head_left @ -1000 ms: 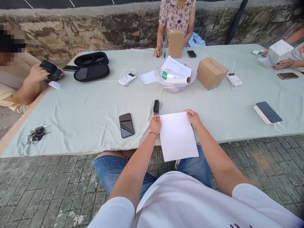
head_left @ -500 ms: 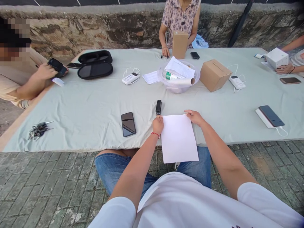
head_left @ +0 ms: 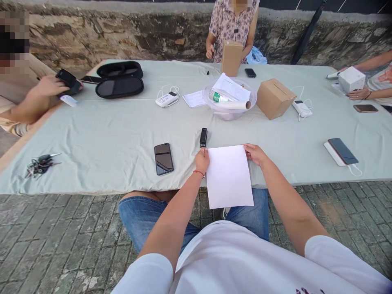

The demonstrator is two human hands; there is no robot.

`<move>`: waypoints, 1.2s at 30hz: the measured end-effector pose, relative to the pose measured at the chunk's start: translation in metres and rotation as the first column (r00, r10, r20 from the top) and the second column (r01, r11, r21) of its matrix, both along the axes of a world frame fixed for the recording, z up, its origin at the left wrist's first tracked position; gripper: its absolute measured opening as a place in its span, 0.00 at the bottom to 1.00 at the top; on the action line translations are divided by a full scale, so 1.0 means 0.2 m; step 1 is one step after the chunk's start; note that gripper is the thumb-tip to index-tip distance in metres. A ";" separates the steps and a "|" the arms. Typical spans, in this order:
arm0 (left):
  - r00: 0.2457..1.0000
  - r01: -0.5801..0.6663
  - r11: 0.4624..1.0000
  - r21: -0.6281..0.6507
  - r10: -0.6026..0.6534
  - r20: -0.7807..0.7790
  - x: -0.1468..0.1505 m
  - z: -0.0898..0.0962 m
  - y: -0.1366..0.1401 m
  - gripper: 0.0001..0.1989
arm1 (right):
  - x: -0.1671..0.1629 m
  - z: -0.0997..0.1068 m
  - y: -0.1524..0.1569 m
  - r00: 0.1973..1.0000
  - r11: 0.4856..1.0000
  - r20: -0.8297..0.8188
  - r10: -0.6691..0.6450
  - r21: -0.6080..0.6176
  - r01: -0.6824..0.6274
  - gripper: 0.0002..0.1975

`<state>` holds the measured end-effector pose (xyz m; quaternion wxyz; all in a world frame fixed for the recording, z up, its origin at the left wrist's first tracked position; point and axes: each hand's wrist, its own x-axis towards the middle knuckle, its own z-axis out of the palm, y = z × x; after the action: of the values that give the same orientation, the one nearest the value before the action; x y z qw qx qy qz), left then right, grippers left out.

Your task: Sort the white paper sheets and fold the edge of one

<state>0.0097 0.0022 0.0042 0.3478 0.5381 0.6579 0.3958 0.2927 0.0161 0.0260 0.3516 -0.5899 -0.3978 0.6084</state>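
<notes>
A sheet of paper (head_left: 229,175) lies between the fingers; a stapler (head_left: 203,136) just beyond the left fingers (head_left: 203,154), a phone (head_left: 163,158) farther left.

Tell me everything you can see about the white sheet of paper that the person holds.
The sheet is plain white paper, blank on the side that shows, rectangular, flat and unfolded. It lies lengthwise away from the person: its far part rests on the grey cloth of the table, and its near part hangs past the table edge over the person's jeans. The left hand pinches its far left corner and the right hand holds its far right corner. A small black device lies just beyond the left corner, apart from it.
</notes>
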 end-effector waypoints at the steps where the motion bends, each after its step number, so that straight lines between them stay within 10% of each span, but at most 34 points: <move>1: 1.000 -0.003 1.000 -0.001 0.003 -0.001 0.00 0.00 0.00 0.14 | -0.01 -0.01 -0.01 0.999 1.000 -0.028 -0.018 -0.012 0.018 0.18; 18: 1.000 0.001 1.000 0.007 -0.001 0.006 0.00 0.02 -0.01 0.14 | -0.11 -0.09 -0.03 0.986 0.983 -0.004 -0.167 0.082 0.167 0.19; 26: 0.999 -0.009 1.000 0.001 0.009 0.048 0.00 0.05 -0.01 0.14 | -0.14 -0.10 -0.01 0.977 0.997 0.204 -0.054 0.064 0.041 0.20; 31: 0.998 0.029 0.999 -0.031 -0.027 0.055 -0.02 0.04 -0.01 0.15 | -0.18 -0.08 0.00 0.584 0.957 0.806 -0.095 0.234 -0.168 0.18; 36: 0.998 0.054 0.998 -0.040 -0.052 0.037 -0.03 0.05 -0.01 0.15 | -0.20 -0.05 0.02 0.306 0.943 0.949 -0.081 0.172 -0.286 0.17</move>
<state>0.0043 0.0009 0.0135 0.3811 0.5409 0.6450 0.3824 0.2533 0.0206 0.0155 0.0988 -0.7431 -0.6546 0.0975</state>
